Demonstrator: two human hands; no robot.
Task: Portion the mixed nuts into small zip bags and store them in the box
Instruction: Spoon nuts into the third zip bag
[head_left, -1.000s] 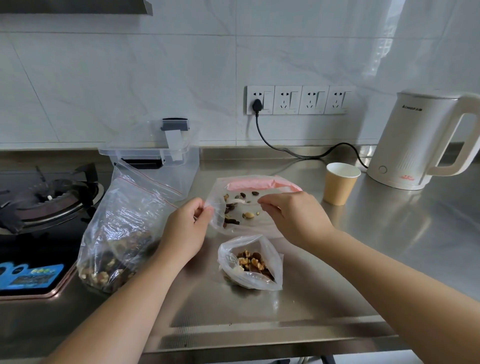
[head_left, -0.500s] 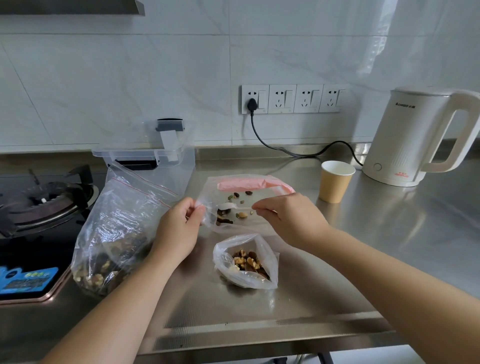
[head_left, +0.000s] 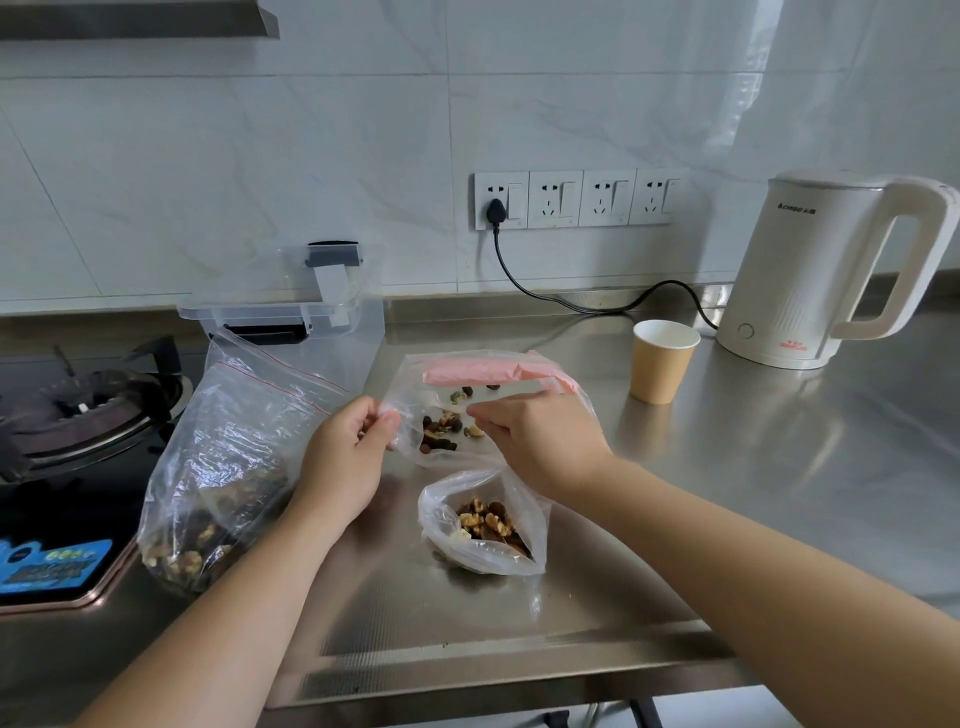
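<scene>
Home kitchen: gas stove (head_left: 88, 410), kettle (head_left: 810, 270).

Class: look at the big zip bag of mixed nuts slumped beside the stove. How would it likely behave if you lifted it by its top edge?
The big zip bag is thin, crinkled film, so probably floppy. Its nuts sit low, so it would likely sag bottom-heavy. Its mouth looks unsealed; tipping might spill nuts.

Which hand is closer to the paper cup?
The right. The right hand pinches the pink-strip zip bag just left of the paper cup; the left hand grips the bag's opposite edge, farther away.
</scene>
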